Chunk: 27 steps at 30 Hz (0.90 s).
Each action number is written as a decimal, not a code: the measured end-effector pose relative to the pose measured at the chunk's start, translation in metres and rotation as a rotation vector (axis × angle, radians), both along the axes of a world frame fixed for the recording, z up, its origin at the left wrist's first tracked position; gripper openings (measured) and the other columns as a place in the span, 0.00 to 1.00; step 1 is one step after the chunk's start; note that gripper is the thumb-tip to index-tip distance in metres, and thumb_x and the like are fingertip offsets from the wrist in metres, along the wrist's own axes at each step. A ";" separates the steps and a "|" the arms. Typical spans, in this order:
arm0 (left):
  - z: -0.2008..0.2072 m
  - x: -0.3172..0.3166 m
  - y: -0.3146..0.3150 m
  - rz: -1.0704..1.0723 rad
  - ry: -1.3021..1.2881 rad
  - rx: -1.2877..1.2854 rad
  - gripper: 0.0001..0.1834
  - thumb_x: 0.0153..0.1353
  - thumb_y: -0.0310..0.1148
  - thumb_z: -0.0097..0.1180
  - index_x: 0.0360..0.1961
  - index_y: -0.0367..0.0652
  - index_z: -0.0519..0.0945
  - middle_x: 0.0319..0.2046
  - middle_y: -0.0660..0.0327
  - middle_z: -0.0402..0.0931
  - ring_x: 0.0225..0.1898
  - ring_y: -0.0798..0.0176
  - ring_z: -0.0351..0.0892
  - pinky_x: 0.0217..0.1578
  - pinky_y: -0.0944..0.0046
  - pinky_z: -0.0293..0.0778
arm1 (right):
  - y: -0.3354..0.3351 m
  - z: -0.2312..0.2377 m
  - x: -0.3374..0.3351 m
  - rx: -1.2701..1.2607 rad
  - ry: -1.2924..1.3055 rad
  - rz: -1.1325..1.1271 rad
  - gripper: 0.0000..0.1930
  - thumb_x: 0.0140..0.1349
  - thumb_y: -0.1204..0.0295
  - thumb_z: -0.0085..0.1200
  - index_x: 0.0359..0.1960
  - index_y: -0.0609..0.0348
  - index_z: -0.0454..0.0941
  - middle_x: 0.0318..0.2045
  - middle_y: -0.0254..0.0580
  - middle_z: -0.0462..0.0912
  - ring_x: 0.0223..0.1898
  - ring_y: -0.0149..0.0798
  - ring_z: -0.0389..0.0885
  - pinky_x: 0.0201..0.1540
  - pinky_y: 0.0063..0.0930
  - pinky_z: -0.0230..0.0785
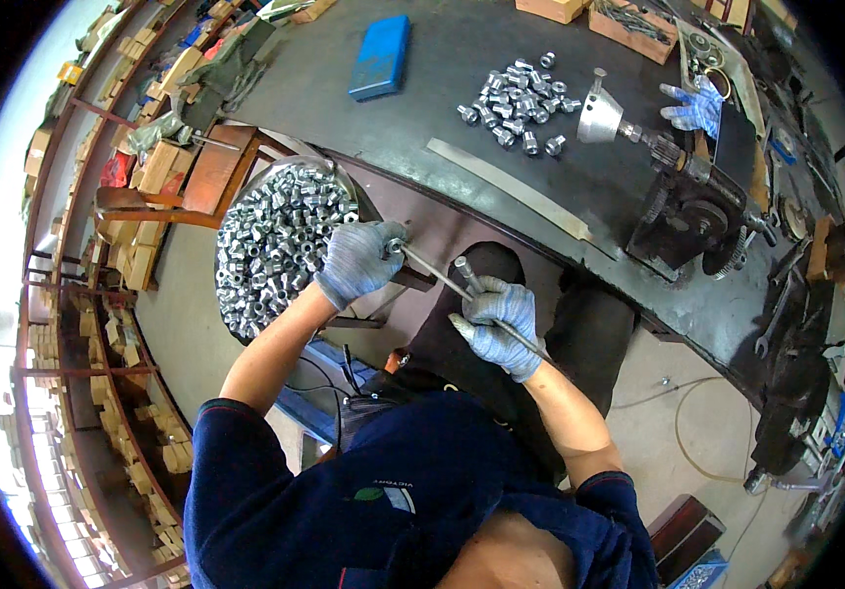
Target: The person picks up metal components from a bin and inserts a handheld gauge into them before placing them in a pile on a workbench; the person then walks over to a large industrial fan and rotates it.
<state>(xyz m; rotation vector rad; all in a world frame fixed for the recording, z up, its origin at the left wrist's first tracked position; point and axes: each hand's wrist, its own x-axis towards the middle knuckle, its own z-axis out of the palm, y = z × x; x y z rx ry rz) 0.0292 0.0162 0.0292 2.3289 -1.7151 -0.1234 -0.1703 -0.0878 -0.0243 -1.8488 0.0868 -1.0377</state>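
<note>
While the person sits at the curved dark worktop (501, 118), both gloved hands work over the lap. The left hand (358, 260) is closed around the end of a thin metal rod (442, 280), just beside a round tray (344, 182) heaped with small silvery metal sleeves (275, 245). The right hand (501, 329) grips the same rod lower down, and a short silvery cylinder (466, 272) stands up just above its fingers. The rod runs slantwise between the two hands. On the worktop lie a loose cluster of similar metal pieces (518, 103), a blue flat box (381, 56), a long flat metal strip (511, 187) and a cone-shaped metal part (599, 116) fixed to a machine (687, 211).
</note>
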 end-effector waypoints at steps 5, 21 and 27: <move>-0.004 -0.006 -0.004 -0.036 0.021 -0.055 0.06 0.43 0.31 0.55 0.26 0.45 0.77 0.20 0.53 0.75 0.24 0.48 0.76 0.26 0.54 0.71 | 0.001 0.000 -0.001 0.002 0.040 0.036 0.13 0.38 0.72 0.65 0.10 0.56 0.70 0.13 0.40 0.72 0.19 0.45 0.73 0.27 0.30 0.69; -0.001 0.010 -0.022 0.135 0.044 0.038 0.13 0.46 0.30 0.57 0.36 0.41 0.80 0.25 0.53 0.78 0.23 0.55 0.78 0.28 0.63 0.74 | 0.004 0.018 -0.005 -0.414 0.087 -0.167 0.14 0.45 0.59 0.61 0.12 0.52 0.75 0.14 0.40 0.72 0.15 0.41 0.73 0.16 0.32 0.65; 0.013 0.032 -0.052 0.117 0.268 -0.146 0.17 0.47 0.41 0.60 0.34 0.39 0.80 0.26 0.47 0.78 0.30 0.48 0.79 0.33 0.56 0.73 | 0.002 -0.005 0.004 -0.239 0.075 -0.213 0.14 0.40 0.62 0.65 0.09 0.52 0.73 0.12 0.44 0.70 0.14 0.44 0.71 0.15 0.34 0.61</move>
